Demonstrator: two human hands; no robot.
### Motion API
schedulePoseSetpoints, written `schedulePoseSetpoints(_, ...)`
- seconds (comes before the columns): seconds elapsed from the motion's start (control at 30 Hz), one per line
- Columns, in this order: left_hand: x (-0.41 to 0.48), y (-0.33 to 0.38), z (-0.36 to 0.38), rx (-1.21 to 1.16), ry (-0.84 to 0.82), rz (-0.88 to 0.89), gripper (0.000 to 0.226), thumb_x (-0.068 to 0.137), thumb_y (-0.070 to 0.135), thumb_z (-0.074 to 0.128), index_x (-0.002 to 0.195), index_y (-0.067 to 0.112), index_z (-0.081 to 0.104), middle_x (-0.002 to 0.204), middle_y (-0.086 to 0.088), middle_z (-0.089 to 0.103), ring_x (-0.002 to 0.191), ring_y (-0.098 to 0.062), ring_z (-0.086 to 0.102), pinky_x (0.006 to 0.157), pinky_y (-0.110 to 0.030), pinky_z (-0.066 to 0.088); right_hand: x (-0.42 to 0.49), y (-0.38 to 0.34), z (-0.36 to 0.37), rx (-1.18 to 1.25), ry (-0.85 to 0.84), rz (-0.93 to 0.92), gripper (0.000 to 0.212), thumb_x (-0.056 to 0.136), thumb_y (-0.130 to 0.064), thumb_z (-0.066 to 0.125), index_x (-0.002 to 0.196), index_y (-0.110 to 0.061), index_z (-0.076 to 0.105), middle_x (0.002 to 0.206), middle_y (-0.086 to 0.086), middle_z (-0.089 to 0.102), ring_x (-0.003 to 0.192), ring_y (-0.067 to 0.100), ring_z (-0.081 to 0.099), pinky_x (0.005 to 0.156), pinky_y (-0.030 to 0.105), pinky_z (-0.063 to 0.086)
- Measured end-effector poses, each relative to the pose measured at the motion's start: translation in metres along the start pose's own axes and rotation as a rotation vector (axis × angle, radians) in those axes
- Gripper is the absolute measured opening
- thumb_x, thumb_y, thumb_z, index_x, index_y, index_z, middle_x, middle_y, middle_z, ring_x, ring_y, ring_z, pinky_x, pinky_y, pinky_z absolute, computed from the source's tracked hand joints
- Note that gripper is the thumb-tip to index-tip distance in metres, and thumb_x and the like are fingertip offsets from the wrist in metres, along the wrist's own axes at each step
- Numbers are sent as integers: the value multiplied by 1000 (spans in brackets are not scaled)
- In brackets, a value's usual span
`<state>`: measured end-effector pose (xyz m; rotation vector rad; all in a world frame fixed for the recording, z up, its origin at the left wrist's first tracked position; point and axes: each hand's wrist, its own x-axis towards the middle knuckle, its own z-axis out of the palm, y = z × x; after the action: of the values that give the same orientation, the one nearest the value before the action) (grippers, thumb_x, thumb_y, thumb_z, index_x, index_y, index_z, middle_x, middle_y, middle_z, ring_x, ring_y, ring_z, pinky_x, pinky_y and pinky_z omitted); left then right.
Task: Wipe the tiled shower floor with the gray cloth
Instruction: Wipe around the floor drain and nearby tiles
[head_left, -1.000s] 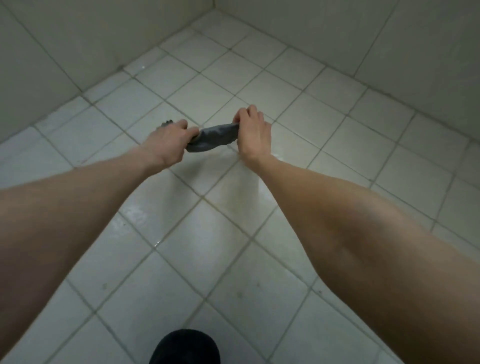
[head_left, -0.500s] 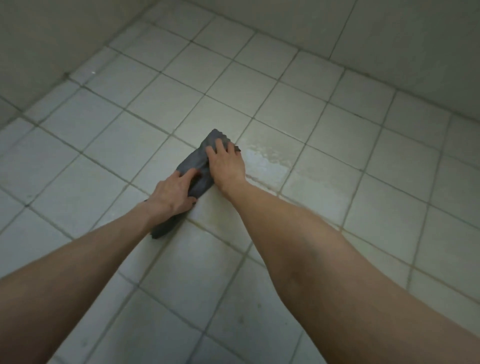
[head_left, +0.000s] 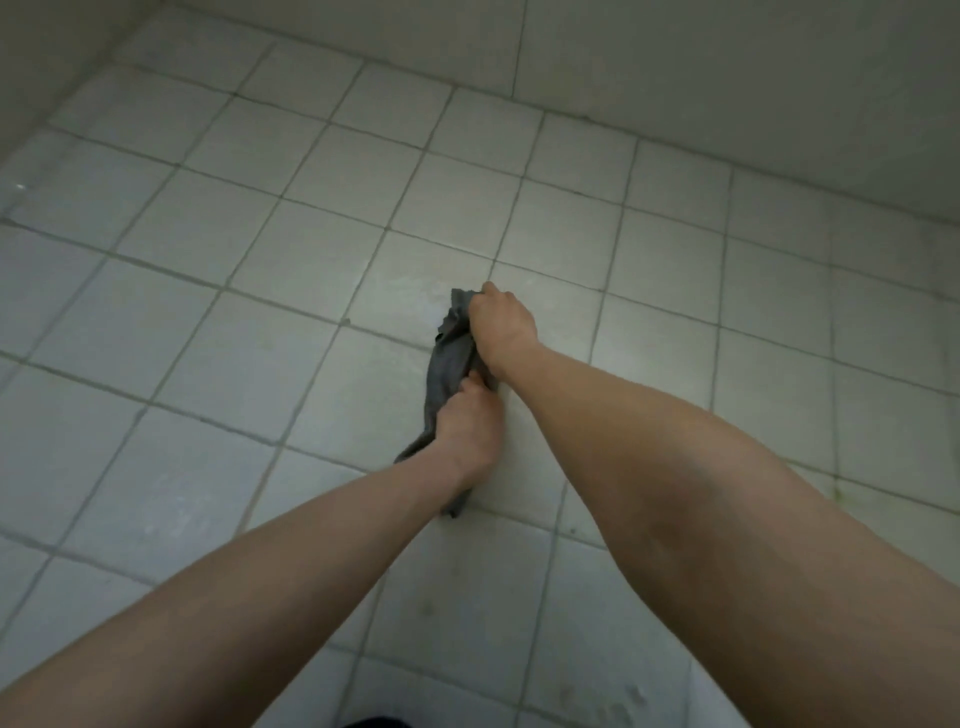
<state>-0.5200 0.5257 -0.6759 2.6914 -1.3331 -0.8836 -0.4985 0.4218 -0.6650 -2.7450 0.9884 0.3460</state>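
A person's right hand and left hand clamp close together on the gray cloth, bunched in a strip on the tiled shower floor. So bunched, it may skip patches of floor; if the surface is wet, braced hands could slip.

Bunched gray cloth lies lengthwise on the pale tiled floor.

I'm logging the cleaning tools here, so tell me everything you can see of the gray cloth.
The gray cloth is dark, soft-looking fabric, bunched into a long crumpled strip lying on the tiled floor. The right hand grips its far end, the left hand its middle; the near end pokes out beneath the left wrist.
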Motion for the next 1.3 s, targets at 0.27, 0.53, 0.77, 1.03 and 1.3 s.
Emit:
schedulePoseSetpoints(0.27, -13, 82, 22, 40, -174, 227, 52, 98, 5, 32, 144, -12, 16, 146, -26, 27, 130, -34, 42, 102, -37, 41, -48, 94, -1, -4, -122, 200, 34, 98, -2, 38, 129, 0, 49, 134, 16, 40, 120, 33, 50, 98, 38, 44)
schedulePoseSetpoints(0.53, -19, 113, 31, 117, -260, 319, 65, 90, 2, 42, 144, -13, 8, 141, -25, 22, 119, -38, 47, 99, -40, 44, -60, 128, 8, -37, -108, 285, 34, 93, 0, 47, 127, 0, 49, 133, 14, 39, 118, 32, 48, 94, 36, 47)
schedulePoseSetpoints(0.77, 13, 73, -2, 407, -110, 303, 56, 92, 12, 46, 143, 17, 23, 134, -13, 43, 118, -34, 54, 88, -39, 46, -46, 114, 13, 35, 11, 173, 36, 92, 0, 48, 128, -4, 45, 133, 13, 43, 119, 31, 43, 96, 34, 40)
schedulePoseSetpoints(1.03, 46, -35, -60, 494, 16, 49, 47, 95, 15, 40, 140, 23, 29, 124, -14, 47, 112, -34, 55, 86, -39, 46, 20, 43, 9, 53, -55, -116, 41, 102, -11, 32, 142, -8, 40, 148, 15, 31, 136, 33, 33, 115, 36, 27)
schedulePoseSetpoints(1.3, 17, 77, 10, 410, -144, 134, 54, 99, 7, 26, 148, -7, 6, 141, -24, 39, 125, -33, 49, 99, -37, 42, -2, 110, -12, -6, -76, 18, 35, 95, -4, 46, 128, -1, 56, 135, 18, 50, 124, 33, 51, 102, 35, 41)
